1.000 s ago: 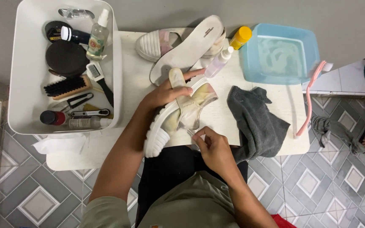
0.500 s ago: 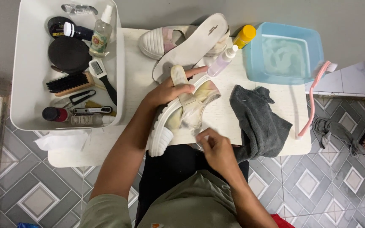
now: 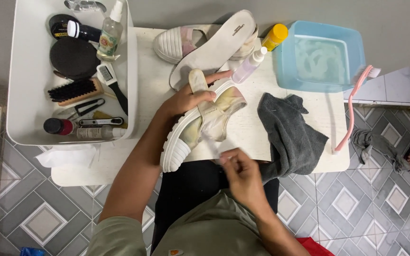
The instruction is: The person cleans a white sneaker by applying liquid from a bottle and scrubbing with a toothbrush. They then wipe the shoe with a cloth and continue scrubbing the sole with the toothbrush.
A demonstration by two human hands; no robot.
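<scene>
On table, left hand still gripping sandal, right hand lowered

White sandal, grey cloth, blue basin.

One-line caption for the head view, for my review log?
Left hand grips a white sandal over a white table; right hand hovers near its strap, beside a grey cloth.

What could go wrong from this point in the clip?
The sandal hangs partly over the table edge, held only by the left hand; it might slip. The pink brush also overhangs the edge and could fall. The water basin sits near the corner, so a bump may spill it.
</scene>
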